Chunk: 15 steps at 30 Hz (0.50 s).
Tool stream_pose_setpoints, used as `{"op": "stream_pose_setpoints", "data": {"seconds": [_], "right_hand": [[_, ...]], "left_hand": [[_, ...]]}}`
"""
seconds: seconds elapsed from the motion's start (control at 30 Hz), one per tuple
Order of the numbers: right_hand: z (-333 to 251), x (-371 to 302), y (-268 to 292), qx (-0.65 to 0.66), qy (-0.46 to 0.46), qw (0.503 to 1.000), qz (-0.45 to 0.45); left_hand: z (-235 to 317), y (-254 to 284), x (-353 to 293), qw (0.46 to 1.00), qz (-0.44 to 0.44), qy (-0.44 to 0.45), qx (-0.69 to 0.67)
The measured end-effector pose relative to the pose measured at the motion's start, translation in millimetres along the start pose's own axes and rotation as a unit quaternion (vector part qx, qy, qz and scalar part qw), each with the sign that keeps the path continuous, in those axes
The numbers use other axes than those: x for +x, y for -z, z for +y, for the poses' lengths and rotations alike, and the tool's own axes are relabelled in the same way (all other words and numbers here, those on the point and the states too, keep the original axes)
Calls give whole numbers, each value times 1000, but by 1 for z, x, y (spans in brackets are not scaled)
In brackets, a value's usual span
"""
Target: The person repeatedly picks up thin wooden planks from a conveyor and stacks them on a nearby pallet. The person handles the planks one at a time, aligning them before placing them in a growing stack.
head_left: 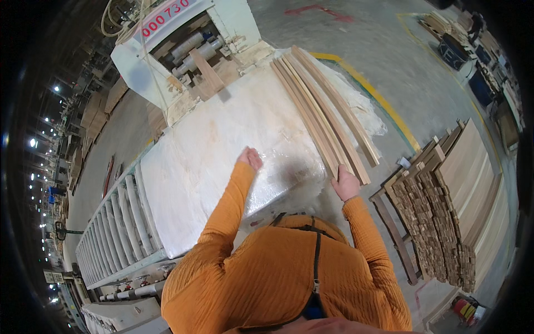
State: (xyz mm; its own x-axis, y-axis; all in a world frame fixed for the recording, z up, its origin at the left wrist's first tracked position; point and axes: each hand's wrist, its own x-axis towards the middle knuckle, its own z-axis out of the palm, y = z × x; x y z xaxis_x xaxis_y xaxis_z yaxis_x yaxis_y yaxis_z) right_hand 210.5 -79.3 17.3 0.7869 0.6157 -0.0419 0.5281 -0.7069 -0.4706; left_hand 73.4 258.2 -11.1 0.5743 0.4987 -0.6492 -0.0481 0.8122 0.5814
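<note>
Right hand grips wooden strips; left hand is over white table.

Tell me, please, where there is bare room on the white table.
Bare: the table's middle, between the left rollers and the strips, except around the left hand. Crowded: its right side, with strips and the right hand.

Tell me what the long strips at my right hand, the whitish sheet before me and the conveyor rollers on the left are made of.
Strips: wood, apparently unvarnished; matte, with tan-brown tones varying between pieces.
Sheet: likely plastic film; it wrinkles and throws glossy highlights near the front edge.
Rollers: probably metal, judging by the straight grey cylinders; dull, possibly painted.
</note>
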Motion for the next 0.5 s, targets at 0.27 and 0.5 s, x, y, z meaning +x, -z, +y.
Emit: {"op": "stream_pose_setpoints", "data": {"seconds": [0.27,0.5], "right_hand": [[-8,6,-13,-99,-56,993,-16],[-13,-14,-10,-34,-50,994,89]], "left_hand": [[177,-39,79,979,143,-141,16],[211,-84,127,919,136,-277,247]]}}
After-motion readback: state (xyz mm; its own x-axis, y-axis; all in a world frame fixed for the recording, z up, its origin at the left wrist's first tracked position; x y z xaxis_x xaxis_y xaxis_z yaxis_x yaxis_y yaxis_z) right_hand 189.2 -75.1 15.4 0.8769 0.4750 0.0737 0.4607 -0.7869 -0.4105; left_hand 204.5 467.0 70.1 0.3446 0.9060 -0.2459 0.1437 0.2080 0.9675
